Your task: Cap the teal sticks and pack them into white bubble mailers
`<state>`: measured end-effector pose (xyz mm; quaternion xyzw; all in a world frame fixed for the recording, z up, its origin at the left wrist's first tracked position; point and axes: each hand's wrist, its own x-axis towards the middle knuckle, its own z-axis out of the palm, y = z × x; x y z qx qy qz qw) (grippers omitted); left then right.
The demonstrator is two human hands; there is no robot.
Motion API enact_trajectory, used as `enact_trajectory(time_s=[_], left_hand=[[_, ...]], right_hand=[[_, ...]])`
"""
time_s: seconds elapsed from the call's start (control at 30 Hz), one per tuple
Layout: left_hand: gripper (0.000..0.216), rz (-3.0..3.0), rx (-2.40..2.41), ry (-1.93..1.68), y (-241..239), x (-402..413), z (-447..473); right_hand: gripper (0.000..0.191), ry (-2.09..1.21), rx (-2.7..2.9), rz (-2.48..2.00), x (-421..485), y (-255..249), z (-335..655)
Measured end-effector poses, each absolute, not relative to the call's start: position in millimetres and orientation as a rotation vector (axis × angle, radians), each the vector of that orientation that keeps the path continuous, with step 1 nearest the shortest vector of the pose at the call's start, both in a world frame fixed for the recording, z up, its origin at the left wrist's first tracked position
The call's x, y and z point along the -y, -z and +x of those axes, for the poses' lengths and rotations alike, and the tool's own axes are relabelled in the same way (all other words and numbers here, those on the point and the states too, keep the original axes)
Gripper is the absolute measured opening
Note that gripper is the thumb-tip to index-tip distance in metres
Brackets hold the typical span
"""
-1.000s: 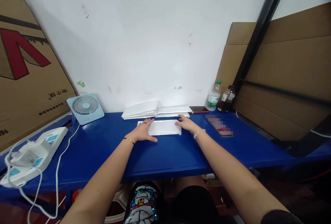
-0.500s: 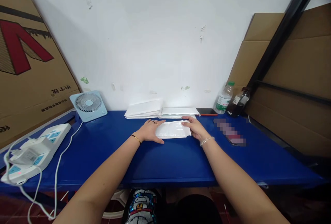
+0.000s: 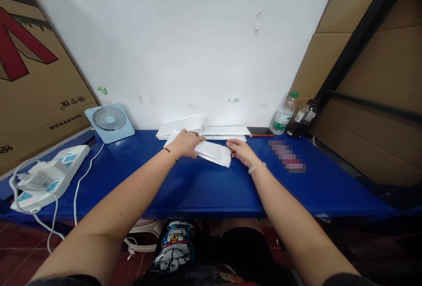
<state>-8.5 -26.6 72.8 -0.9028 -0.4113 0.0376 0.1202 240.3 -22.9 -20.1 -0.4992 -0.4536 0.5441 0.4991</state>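
Note:
A flat, glossy white plastic packet is over the middle of the blue table, its right end slanting towards me. My left hand grips it near its left part, fingers on top. White material also shows to the left of that hand. At the packet's right end is my right hand, fingers curled into a pinch. Whether the fingertips touch the packet or hold something small is unclear. Behind the hands, stacked white packets lie against the wall, with another flat white pile beside them.
On the left of the table stand a blue fan and a white power strip with cables. A dark phone, a water bottle and a dark bottle are at back right. A blurred-out item lies nearer.
The packet has turned, its right end swinging nearer to me. My left hand has moved from beside its left end onto it. My right thumb no longer lies on top. The view has shifted.

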Motion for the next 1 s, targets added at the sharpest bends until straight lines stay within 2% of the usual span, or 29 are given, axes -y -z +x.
enact_trajectory(time_s=[0.1, 0.43, 0.53, 0.6, 0.63, 0.67, 0.73, 0.83, 1.0], left_hand=[[0.064, -2.539, 1.165, -0.275, -99.9, 34.0, -4.5], [0.066, -2.459, 1.169, -0.424, -134.9, 49.0, 6.7], [0.067, -2.441, 1.199, -0.456, -142.2, 49.3, 4.6], [0.067, -2.431, 1.238, -0.470, -146.0, 49.1, 2.0], [0.067, -2.430, 1.256, -0.469, -147.3, 48.7, 0.0], [0.067, -2.432, 1.270, -0.466, -148.2, 47.9, -2.6], [0.065, -2.431, 1.293, -0.450, -149.1, 44.9, -10.3], [0.060, -2.454, 1.342, -0.375, -151.2, 36.9, -29.0], [0.065, -2.456, 1.482, -0.305, -157.1, 23.2, -73.7]], right_hand=[[0.025, -1.261, 1.093, -1.240, 21.9, 21.3, 241.8], [0.046, -1.156, 1.449, -1.210, 25.9, 21.0, 247.2], [0.066, -1.135, 1.756, -1.135, 32.1, 15.6, 248.2], [0.084, -1.024, 2.029, -1.119, 36.1, 13.2, 247.7], [0.087, -0.934, 2.143, -1.127, 37.8, 12.5, 246.9], [0.084, -0.842, 2.225, -1.138, 39.1, 12.3, 245.7], [0.067, -0.719, 2.293, -1.156, 40.4, 12.9, 243.0], [0.047, -0.702, 2.290, -1.144, 39.6, 14.8, 240.7], [0.045, -0.720, 2.276, -1.114, 38.2, 15.0, 242.5]])
